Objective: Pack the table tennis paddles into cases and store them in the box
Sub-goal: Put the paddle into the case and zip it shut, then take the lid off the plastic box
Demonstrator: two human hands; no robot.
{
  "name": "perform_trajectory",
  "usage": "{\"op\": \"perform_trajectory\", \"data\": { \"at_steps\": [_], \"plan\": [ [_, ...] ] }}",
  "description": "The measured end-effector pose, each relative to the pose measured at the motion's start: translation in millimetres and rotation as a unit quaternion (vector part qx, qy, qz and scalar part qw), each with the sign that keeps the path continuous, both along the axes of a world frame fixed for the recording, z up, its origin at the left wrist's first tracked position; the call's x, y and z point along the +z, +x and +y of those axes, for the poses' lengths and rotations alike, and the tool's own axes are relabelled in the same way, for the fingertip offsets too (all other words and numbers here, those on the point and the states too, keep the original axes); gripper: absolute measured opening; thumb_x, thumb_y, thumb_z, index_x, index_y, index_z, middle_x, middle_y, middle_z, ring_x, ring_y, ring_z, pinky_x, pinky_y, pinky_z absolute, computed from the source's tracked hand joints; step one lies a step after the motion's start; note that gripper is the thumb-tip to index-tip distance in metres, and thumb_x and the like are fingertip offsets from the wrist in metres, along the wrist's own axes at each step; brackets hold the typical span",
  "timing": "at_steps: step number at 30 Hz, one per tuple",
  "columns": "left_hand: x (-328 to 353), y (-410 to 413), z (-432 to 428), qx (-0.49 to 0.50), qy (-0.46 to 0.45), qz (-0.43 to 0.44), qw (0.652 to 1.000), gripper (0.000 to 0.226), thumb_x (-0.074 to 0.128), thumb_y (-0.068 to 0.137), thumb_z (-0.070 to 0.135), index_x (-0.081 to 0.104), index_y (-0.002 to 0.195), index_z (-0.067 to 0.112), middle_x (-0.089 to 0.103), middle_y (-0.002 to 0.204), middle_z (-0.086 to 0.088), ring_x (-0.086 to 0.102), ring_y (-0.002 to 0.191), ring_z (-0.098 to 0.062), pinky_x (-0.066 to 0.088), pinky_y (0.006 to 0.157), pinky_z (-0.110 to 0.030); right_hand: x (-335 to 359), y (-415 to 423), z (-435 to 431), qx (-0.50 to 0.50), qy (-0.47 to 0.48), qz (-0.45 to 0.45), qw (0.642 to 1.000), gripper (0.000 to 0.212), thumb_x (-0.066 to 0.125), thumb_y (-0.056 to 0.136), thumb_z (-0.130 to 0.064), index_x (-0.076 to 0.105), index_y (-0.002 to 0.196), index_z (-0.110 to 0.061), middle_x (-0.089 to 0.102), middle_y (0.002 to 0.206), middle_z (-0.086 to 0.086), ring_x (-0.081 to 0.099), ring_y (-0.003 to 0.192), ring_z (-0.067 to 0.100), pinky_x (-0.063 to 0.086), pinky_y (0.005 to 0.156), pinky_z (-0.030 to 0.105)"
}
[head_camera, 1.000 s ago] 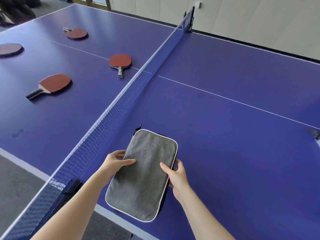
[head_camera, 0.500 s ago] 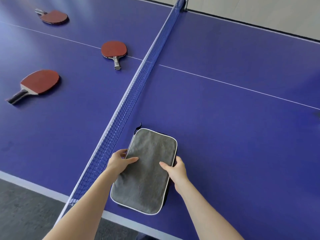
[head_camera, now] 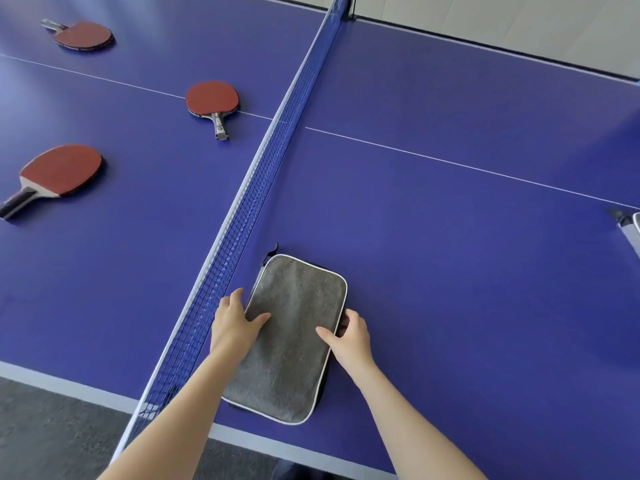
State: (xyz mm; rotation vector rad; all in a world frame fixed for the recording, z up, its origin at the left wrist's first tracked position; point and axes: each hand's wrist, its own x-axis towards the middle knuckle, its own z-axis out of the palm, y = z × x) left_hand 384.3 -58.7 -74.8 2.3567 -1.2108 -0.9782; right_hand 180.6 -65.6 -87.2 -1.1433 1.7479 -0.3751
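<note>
The left grip point(head_camera: 235, 327) and right grip point(head_camera: 349, 337) are bare, with slim fingers. Both forearms are bare too, uncovered right to the picture's edge at 7 and 5 o'clock.

Grey case point(head_camera: 294, 327) with white piping, red paddles point(head_camera: 212, 98), purple-blue table point(head_camera: 450, 254).

We cannot see inside the paddle case point(head_camera: 294, 334), and only a sliver of its black underside shows. The right grip point(head_camera: 349, 337) pinches its outer edge with the fingertips tucked out of sight beneath. The left grip point(head_camera: 235, 323), holding the net-side edge, hides most of its fingers behind the hand itself. The nearest paddle point(head_camera: 59, 171) loses its handle's end to the left border. A grey-and-white object point(head_camera: 632, 230) is cut off at the right border, and we cannot name it. The middle paddle point(head_camera: 212, 98) has print on its handle that is too small to read. The left forearm point(head_camera: 166, 427) covers part of the near end of the net point(head_camera: 263, 161).
</note>
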Motion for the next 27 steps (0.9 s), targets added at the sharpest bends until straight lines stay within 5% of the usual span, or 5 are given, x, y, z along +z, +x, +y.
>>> {"op": "perform_trajectory", "data": {
  "at_steps": [4, 10, 15, 27],
  "plan": [
    [13, -17, -1, -0.184, -0.089, -0.186, 0.961, 0.079, 0.062, 0.087, 0.042, 0.025, 0.150, 0.013, 0.028, 0.154, -0.005, 0.025, 0.142, -0.026, 0.023, 0.113, -0.041, 20, -27, 7, 0.102, -0.067, 0.089, 0.989, 0.070, 0.057, 0.092, -0.039, 0.024, 0.148, -0.013, 0.032, 0.146, 0.001, 0.034, 0.135, 0.017, 0.034, 0.108, 0.032],
    [32, -75, -18, -0.460, -0.013, -0.250, 0.852, 0.080, 0.042, 0.094, 0.054, 0.005, 0.153, 0.016, 0.002, 0.162, -0.001, -0.005, 0.149, -0.020, -0.003, 0.119, -0.040, 48, -84, 2, 0.251, -0.101, 0.254, 0.929, 0.072, 0.045, 0.098, -0.041, 0.007, 0.152, -0.013, 0.010, 0.160, 0.005, 0.010, 0.148, 0.020, 0.018, 0.118, 0.032],
    [52, -128, -32, -0.530, 0.019, -0.282, 0.799, 0.081, 0.039, 0.094, 0.057, 0.005, 0.153, 0.014, 0.004, 0.161, -0.004, -0.001, 0.149, -0.022, 0.002, 0.119, -0.042, 70, -133, 0, 0.282, -0.096, 0.332, 0.895, 0.073, 0.045, 0.097, -0.044, 0.010, 0.152, -0.011, 0.011, 0.160, 0.008, 0.007, 0.148, 0.023, 0.017, 0.120, 0.037],
    [136, -337, -14, -0.595, -0.089, -0.281, 0.748, 0.083, 0.045, 0.091, 0.059, 0.010, 0.152, 0.015, 0.018, 0.158, -0.003, 0.015, 0.146, -0.023, 0.016, 0.119, -0.043, 140, -315, 87, 0.138, -0.106, 0.383, 0.907, 0.073, 0.049, 0.095, -0.045, 0.016, 0.151, -0.013, 0.023, 0.156, 0.007, 0.023, 0.144, 0.024, 0.027, 0.115, 0.035]
  ]
}}
